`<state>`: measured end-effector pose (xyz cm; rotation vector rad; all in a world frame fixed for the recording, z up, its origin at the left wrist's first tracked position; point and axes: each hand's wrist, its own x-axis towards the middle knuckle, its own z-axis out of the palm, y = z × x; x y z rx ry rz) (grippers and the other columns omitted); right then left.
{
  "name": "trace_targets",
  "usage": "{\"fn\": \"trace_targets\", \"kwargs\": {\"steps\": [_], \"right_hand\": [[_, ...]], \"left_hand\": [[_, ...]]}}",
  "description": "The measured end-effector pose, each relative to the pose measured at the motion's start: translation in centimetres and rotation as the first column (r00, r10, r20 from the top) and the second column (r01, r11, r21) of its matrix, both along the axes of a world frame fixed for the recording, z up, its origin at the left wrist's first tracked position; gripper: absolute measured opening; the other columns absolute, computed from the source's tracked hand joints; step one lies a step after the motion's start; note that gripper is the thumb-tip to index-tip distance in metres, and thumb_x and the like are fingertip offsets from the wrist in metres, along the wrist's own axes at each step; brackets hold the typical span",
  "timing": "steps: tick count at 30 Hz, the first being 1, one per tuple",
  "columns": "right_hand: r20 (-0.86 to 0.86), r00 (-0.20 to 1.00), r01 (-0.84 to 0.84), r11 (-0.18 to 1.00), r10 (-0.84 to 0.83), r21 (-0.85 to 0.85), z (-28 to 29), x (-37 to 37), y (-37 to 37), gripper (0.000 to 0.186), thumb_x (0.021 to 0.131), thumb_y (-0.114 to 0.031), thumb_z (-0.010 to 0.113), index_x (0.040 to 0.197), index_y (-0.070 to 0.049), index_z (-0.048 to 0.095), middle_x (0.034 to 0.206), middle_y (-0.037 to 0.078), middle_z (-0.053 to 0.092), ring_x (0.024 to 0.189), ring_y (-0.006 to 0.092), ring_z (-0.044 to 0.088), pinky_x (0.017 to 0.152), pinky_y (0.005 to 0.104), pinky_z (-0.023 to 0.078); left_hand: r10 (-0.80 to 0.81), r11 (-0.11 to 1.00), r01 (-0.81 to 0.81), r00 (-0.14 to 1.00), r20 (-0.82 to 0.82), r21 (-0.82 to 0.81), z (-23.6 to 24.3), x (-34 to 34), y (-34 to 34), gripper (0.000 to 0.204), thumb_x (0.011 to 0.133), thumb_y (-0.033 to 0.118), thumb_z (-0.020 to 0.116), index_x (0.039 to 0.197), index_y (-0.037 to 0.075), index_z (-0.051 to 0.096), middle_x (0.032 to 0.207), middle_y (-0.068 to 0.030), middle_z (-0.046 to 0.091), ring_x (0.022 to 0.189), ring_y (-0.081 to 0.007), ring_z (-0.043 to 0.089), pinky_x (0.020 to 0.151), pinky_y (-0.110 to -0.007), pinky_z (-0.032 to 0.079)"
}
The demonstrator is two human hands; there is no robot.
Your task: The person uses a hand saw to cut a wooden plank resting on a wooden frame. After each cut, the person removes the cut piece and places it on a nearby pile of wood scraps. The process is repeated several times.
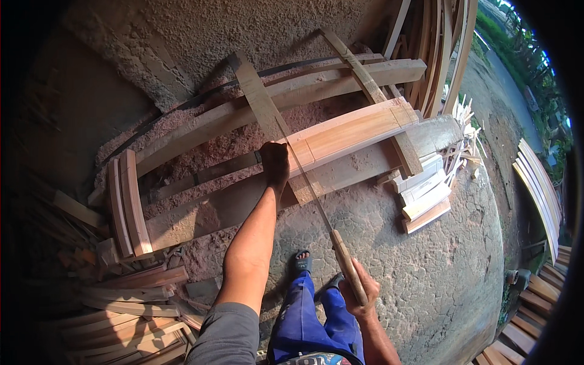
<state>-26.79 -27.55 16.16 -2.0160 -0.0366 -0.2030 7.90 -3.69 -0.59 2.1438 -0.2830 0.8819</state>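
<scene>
My left hand [275, 159] is closed on the left end of a pale reddish board [353, 129], which lies across two wooden crosspieces [252, 82]. My right hand [359, 295] grips the wooden handle of a long handsaw [345, 258]. Its thin blade [310, 188] slants up over the board's left end, just right of my left hand. Pencil-like lines cross the board. Beneath are long timber beams [395, 73] with pink sawdust packed between them.
Two short boards [134, 201] lie across the beams at the left. Stacked slats [121, 322] fill the lower left. White offcuts [426, 201] are piled right of the beams. More strips [432, 55] lean upright behind. Cracked concrete lies underfoot; a path and greenery show far right.
</scene>
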Motion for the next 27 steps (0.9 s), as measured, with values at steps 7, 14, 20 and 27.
{"fn": "trace_targets", "kwargs": {"steps": [7, 14, 20, 27], "right_hand": [[0.062, 0.998, 0.008, 1.0, -0.009, 0.012, -0.4, -0.3, 0.8, 0.06, 0.078, -0.011, 0.076, 0.133, 0.005, 0.06, 0.092, 0.018, 0.074, 0.078, 0.0239, 0.075, 0.071, 0.0319, 0.056], [0.077, 0.996, -0.047, 0.999, 0.045, 0.028, -1.7, -0.2, 0.1, 0.062, 0.077, -0.007, 0.08, 0.135, 0.002, 0.06, 0.113, 0.019, 0.073, 0.082, 0.0241, 0.077, 0.07, 0.031, 0.058], [0.08, 0.997, -0.019, 1.0, 0.018, 0.022, -2.2, -0.2, -0.4, 0.062, 0.077, -0.007, 0.08, 0.135, 0.001, 0.06, 0.117, 0.02, 0.072, 0.088, 0.0261, 0.077, 0.074, 0.0314, 0.059], [0.113, 0.993, 0.022, 1.0, -0.023, 0.012, -2.5, 0.8, 0.3, 0.06, 0.078, -0.009, 0.077, 0.135, 0.001, 0.06, 0.098, 0.019, 0.075, 0.081, 0.0232, 0.076, 0.072, 0.0312, 0.057]], "left_hand": [[-0.056, 0.991, 0.045, 0.994, -0.09, -0.125, -1.3, 0.7, 1.0, 0.015, 0.096, 0.016, 0.06, 0.092, 0.002, 0.055, 0.092, -0.0128, 0.055, 0.1, -0.0306, 0.053, 0.096, -0.043, 0.04], [0.059, 0.994, -0.066, 0.994, -0.094, -0.081, -2.5, 1.1, 1.0, 0.018, 0.096, 0.017, 0.06, 0.098, 0.0, 0.056, 0.1, -0.0124, 0.058, 0.105, -0.027, 0.055, 0.094, -0.039, 0.044], [-0.054, 0.968, -0.018, 0.958, -0.28, -0.251, -3.1, 1.1, -0.3, 0.012, 0.094, 0.008, 0.058, 0.101, -0.001, 0.054, 0.106, -0.0119, 0.057, 0.107, -0.0263, 0.056, 0.095, -0.038, 0.044], [0.166, 0.898, -0.17, 0.985, 0.045, 0.407, -1.8, 0.5, -0.5, 0.009, 0.091, 0.006, 0.059, 0.099, 0.004, 0.054, 0.101, -0.0107, 0.057, 0.103, -0.0239, 0.056, 0.092, -0.035, 0.045]]}}
